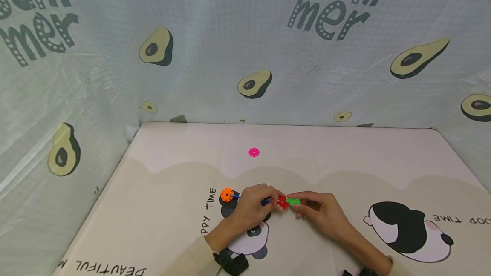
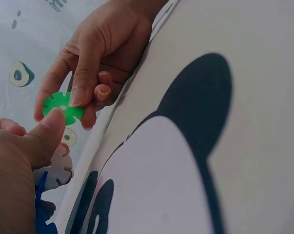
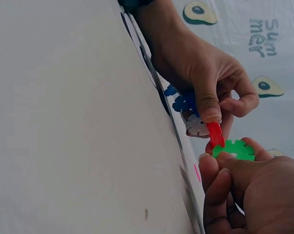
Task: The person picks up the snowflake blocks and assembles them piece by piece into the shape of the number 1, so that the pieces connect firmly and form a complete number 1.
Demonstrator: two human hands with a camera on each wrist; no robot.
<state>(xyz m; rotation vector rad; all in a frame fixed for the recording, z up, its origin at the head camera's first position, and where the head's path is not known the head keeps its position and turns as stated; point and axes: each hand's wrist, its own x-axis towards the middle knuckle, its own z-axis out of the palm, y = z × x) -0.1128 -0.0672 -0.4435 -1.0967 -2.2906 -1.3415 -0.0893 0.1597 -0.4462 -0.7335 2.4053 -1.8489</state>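
Observation:
My left hand (image 1: pixel 251 205) pinches a red notched disc (image 3: pixel 215 134) between thumb and fingers. Beside it in the same hand are a white disc (image 3: pixel 196 126) and blue discs (image 3: pixel 186 103). An orange disc (image 1: pixel 226 194) sticks out to the left, at the far end of a blue one. Between the thumb and fingertips of my right hand (image 1: pixel 324 210) is a green notched disc (image 3: pixel 242 149). Its edge meets the red disc, set across it; whether their slots interlock I cannot tell. Fingers hide part of the row of discs.
A pink disc (image 1: pixel 254 152) lies by itself farther back on the table. The table cover (image 1: pixel 161 208) has printed animals and lettering. Behind it hangs a pale curtain (image 1: pixel 207 54) with avocado prints, meeting the table's back edge.

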